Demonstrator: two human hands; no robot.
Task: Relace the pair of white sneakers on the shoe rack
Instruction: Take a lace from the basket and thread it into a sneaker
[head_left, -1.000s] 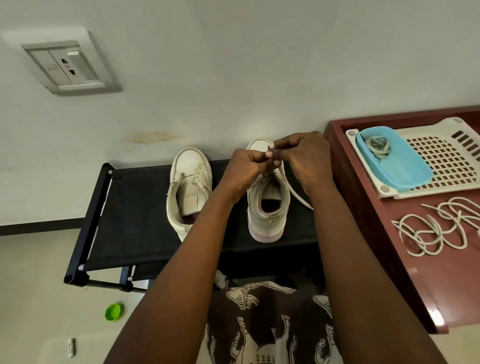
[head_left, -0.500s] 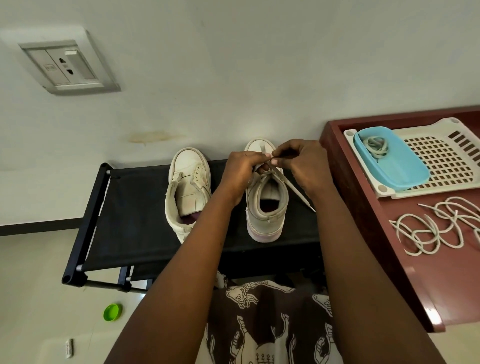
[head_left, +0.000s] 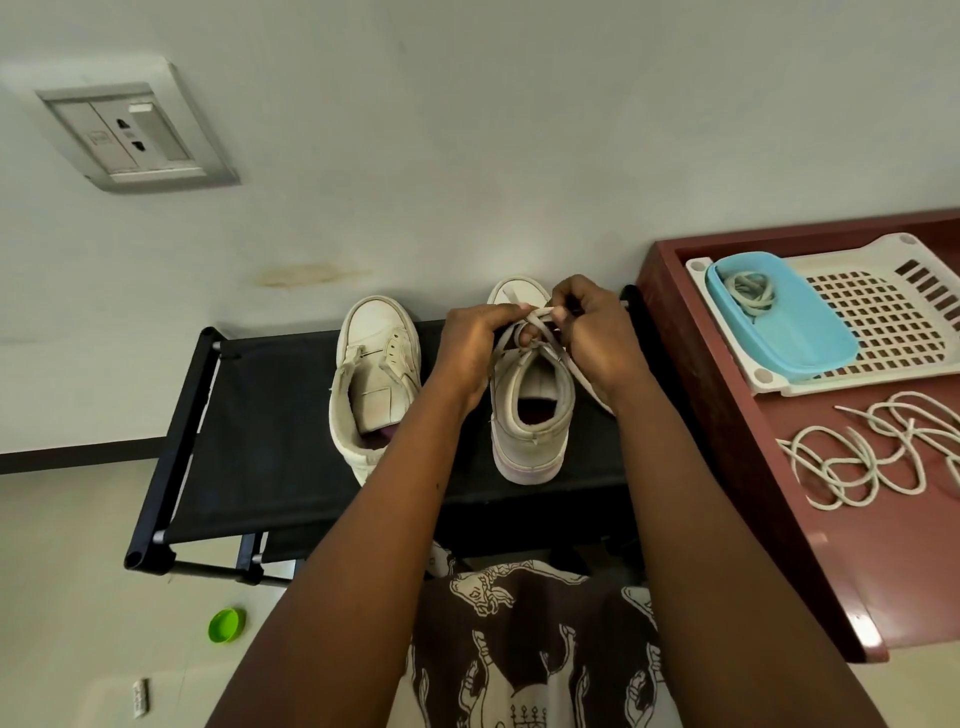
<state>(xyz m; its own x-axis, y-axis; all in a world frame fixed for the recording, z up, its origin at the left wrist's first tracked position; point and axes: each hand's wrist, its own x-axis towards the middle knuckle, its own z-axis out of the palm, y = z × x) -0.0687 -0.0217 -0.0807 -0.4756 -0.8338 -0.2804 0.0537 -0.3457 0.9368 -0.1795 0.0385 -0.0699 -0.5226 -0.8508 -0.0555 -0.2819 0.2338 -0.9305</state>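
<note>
A pale wall (head_left: 519, 130) fills the background, with a grey socket plate (head_left: 124, 137) high on it. Against it stands a low black shoe rack (head_left: 280, 441), and a reddish-brown bench (head_left: 831, 545) sits just beside the rack's right end. Both white sneakers stand on the rack's top shelf, toes to the wall. The unlaced sneaker (head_left: 374, 384) is partly hidden by the left forearm, and the other sneaker (head_left: 530, 431) stands between the two wrists.

A white slotted tray (head_left: 893, 322) lies at the back of the bench, carrying a blue tub (head_left: 810, 343) with a coiled lace (head_left: 750, 291) inside. Loose cord laces (head_left: 872, 457) sprawl on the bench in front of the tray.

Above the other sneaker's tongue, the left hand (head_left: 472, 343) and the right hand (head_left: 592, 338) meet, fingers curled, each pinching the flat shoelace (head_left: 535, 314) threaded there. A small green cap (head_left: 226, 625) lies on the floor.
</note>
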